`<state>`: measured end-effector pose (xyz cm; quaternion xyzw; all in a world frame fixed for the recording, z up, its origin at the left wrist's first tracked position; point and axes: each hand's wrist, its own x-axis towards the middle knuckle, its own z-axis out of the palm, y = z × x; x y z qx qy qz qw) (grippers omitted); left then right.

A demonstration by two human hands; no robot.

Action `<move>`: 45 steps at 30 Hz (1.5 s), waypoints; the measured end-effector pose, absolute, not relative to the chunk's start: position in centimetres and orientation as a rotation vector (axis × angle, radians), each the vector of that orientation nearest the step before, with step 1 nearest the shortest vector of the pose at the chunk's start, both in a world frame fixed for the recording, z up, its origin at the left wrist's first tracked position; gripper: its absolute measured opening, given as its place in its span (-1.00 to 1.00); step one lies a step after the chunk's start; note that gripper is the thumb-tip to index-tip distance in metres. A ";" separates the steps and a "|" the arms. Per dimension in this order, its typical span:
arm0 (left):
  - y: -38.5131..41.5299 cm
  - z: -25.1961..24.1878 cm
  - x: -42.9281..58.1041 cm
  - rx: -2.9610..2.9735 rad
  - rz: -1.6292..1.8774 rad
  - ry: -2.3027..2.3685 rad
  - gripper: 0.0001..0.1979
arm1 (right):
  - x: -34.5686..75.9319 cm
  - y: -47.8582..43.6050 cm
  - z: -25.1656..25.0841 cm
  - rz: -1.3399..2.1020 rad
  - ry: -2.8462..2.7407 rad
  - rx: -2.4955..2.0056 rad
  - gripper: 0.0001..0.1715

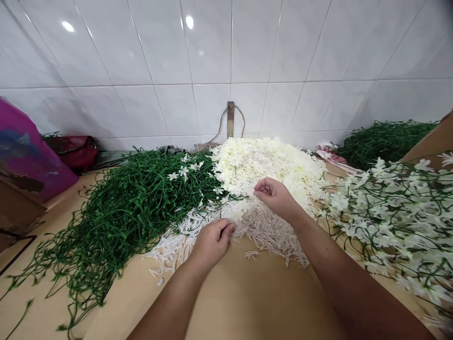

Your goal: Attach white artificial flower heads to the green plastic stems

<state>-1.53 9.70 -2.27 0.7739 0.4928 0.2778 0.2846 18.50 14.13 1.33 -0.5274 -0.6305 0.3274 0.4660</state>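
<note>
My left hand (pixel 212 240) is closed just over the near edge of a heap of thin white pieces (pixel 267 226); whatever its fingers pinch is too small to name. Higher and to the right, my right hand (pixel 276 196) has its fingertips pressed together in front of a mound of cream-white blossoms (pixel 262 160), and what they hold, if anything, cannot be made out. Left of both hands lies a large tangle of green stems (pixel 141 193), with a few white flowers (pixel 183 171) on its right side.
White flowers on green stems (pixel 392 212) are piled at the right. Behind them are more green stems (pixel 387 139) and a cardboard edge (pixel 432 141). A red bag (pixel 79 152) and a purple bag (pixel 31 146) sit at the left. A tiled wall (pixel 212 56) stands behind.
</note>
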 end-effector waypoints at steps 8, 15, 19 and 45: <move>9.5 -1.0 -0.4 1.345 1.130 1.186 -0.72 | 16.2 12.1 1.3 1.001 -1.708 -1.117 -0.93; 9.2 0.3 0.7 1.067 1.187 1.079 -0.72 | 14.6 10.5 1.5 1.037 -1.831 -0.958 -0.98; 9.3 0.2 0.4 0.837 1.147 0.986 -0.67 | 14.6 10.6 1.3 1.019 -1.848 -0.954 -0.92; 17.9 2.0 2.1 1.696 1.119 1.461 -0.84 | 18.3 12.7 2.9 0.796 -1.549 -1.067 -0.89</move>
